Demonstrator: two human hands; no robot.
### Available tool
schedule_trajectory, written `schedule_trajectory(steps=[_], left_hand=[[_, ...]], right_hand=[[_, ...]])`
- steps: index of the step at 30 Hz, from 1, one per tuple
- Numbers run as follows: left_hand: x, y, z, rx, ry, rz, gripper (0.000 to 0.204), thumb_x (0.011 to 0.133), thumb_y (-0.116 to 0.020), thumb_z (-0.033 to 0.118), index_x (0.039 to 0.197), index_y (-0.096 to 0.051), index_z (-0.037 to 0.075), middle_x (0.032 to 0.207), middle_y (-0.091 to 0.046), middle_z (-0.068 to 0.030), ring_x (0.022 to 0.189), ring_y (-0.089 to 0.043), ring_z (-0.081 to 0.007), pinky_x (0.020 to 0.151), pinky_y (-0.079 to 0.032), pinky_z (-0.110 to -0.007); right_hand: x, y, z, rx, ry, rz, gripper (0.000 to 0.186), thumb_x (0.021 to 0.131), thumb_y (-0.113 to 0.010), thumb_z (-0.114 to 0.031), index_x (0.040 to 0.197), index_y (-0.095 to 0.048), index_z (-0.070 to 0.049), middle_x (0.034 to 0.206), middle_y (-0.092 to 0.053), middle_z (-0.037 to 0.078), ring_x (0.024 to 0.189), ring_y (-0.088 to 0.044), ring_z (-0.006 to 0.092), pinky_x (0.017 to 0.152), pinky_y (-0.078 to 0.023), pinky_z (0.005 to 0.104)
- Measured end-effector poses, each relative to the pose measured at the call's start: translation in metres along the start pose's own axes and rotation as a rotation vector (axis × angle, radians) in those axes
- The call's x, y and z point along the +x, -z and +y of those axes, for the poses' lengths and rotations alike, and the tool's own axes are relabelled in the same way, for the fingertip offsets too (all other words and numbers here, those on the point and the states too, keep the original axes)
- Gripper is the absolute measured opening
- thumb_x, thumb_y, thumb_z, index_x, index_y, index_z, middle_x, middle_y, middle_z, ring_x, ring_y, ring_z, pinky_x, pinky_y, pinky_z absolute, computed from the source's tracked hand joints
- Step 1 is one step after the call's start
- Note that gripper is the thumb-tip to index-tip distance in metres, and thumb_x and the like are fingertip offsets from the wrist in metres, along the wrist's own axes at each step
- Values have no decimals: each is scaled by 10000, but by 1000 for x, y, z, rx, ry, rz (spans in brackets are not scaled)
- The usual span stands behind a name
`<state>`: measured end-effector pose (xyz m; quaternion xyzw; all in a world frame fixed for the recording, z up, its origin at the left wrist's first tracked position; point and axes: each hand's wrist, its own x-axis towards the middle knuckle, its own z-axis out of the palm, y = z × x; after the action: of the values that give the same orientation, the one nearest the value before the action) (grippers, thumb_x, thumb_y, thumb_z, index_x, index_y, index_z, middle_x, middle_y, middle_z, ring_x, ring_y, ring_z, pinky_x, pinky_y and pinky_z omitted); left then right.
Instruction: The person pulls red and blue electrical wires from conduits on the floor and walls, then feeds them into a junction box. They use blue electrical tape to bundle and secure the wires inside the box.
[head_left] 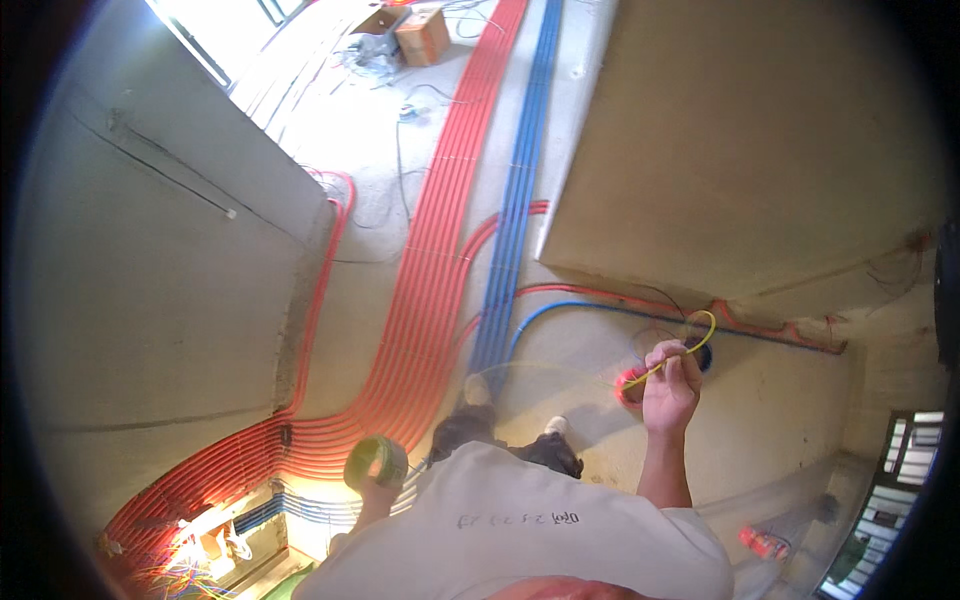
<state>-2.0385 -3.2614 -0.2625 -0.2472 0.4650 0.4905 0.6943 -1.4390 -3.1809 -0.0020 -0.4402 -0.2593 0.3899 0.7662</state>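
My right hand point(672, 393) is raised at the right, its fingers pinched around a yellow wire point(703, 324). The wire's upper end bends in a loop above the fingers, and its lower part runs down to the left. Behind that hand a red, ring-shaped coil point(626, 390) and a dark blue round thing point(706, 356) show on the floor, both partly covered. Low at the left, my left hand point(378, 484) grips a green, round, hollow thing point(397, 458) that looks like a roll; its exact kind is unclear.
Bundled red pipes point(440, 230) and blue pipes point(520, 180) run along the floor. A lit box with many coloured wires point(205, 550) is at lower left. Walls flank both sides. Cardboard boxes point(422, 38) lie far off; a red object point(764, 543) sits at lower right.
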Motion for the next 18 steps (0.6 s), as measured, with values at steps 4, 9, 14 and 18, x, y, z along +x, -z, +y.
schedule_trajectory(steps=[4, 9, 14, 18], left_hand=[[-43, -90, 37, 1630, -673, 67, 558, 927, -640, 321, 1391, -560, 22, 1324, -603, -182, 1199, -617, -345, 1037, -501, -511], [33, -150, 76, 1574, -547, 165, 558, 918, -615, 310, 1385, -548, 10, 1326, -602, -192, 1203, -613, -358, 1043, -493, -519], [159, -295, 152, 1633, -532, 178, 559, 909, -589, 299, 1378, -536, -1, 1327, -600, -202, 1206, -609, -372, 1049, -485, -527], [266, -434, 193, 1579, -514, 142, 560, 902, -569, 291, 1372, -526, -11, 1328, -599, -210, 1209, -607, -382, 1054, -479, -533]], right_hand=[[86, -114, 42, 86, -90, -81, 249, 981, -704, -226, 1071, -702, 7, 989, -635, 61, 862, -560, 157, 784, -445, 308], [186, -164, 117, 39, -104, -145, 288, 1002, -683, -256, 1109, -715, 9, 824, -654, 36, 664, -554, 113, 606, -450, 257], [346, -277, 181, 124, -145, -243, 477, 959, -725, -165, 1371, -566, 15, 765, -654, 68, 632, -562, 115, 583, -445, 258], [495, -307, 207, 108, -106, -59, 550, 957, -712, -133, 1434, -489, 24, 772, -661, 76, 636, -563, 109, 590, -446, 245]])
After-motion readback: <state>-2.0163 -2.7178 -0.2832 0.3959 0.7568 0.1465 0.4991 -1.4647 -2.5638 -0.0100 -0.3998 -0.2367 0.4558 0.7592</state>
